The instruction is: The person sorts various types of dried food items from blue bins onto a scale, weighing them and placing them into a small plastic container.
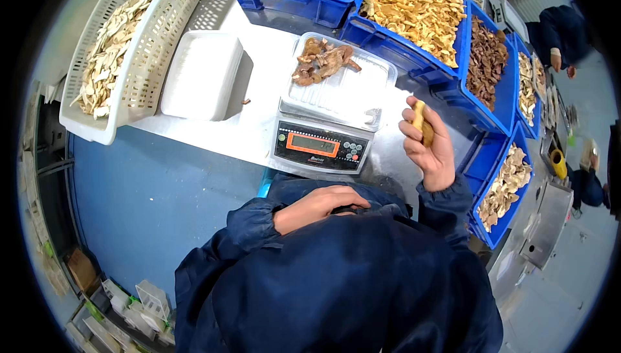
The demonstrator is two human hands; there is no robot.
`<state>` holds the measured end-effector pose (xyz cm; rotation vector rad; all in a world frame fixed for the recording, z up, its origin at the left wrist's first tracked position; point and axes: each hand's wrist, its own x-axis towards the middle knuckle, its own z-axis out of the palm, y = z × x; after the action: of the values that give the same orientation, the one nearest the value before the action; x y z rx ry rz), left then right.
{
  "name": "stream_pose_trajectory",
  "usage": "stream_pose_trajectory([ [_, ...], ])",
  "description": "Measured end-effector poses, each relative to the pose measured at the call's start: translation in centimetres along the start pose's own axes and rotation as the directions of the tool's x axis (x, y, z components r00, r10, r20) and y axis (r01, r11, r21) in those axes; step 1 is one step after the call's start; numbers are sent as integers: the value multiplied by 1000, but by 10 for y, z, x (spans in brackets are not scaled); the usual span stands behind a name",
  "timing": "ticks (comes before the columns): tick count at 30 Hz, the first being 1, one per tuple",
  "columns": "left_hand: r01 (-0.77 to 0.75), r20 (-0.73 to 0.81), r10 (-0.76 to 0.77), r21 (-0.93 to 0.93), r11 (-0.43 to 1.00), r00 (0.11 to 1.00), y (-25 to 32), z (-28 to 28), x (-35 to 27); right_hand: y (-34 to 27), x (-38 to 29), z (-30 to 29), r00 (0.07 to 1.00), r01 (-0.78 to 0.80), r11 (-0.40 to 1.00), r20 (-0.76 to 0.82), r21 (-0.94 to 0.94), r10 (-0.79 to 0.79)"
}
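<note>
My right hand (429, 144) is raised just right of the digital scale (318, 146), its fingers closed around yellow-brown mushroom pieces (423, 122). On the scale rests a clear plastic tray (335, 96), with reddish-brown dried mushroom pieces (327, 62) in its upper left part. My left hand (320, 205) lies against my body below the scale, fingers bent; whether it holds anything is hidden. Left of the scale stand nested white-looking plastic trays (201, 76). A small brown scrap (246, 101) lies on the metal table (262, 76) between them.
A white perforated basket (160, 37) of pale slices stands at left. Blue crates (402, 45) of yellow, reddish-brown and pale mushroom pieces line the back and right. Other people (560, 32) are at far right. Plastic containers (153, 299) lie at lower left.
</note>
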<state>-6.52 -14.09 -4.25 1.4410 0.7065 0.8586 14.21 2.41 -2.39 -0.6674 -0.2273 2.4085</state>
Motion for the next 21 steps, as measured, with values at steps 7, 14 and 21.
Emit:
stream_pose_trajectory([
  [7,180,-84,-314,-668,722,946,-5,-12,14,12,18,49,999,39,853,48,-521,-17],
  [14,-30,-296,-280,-733,679,914,6,-33,31,5,79,57,788,241,-271,350,-932,-506],
  [21,-74,-386,-289,-699,711,876,7,-35,16,11,104,59,779,243,-614,528,-751,-338],
])
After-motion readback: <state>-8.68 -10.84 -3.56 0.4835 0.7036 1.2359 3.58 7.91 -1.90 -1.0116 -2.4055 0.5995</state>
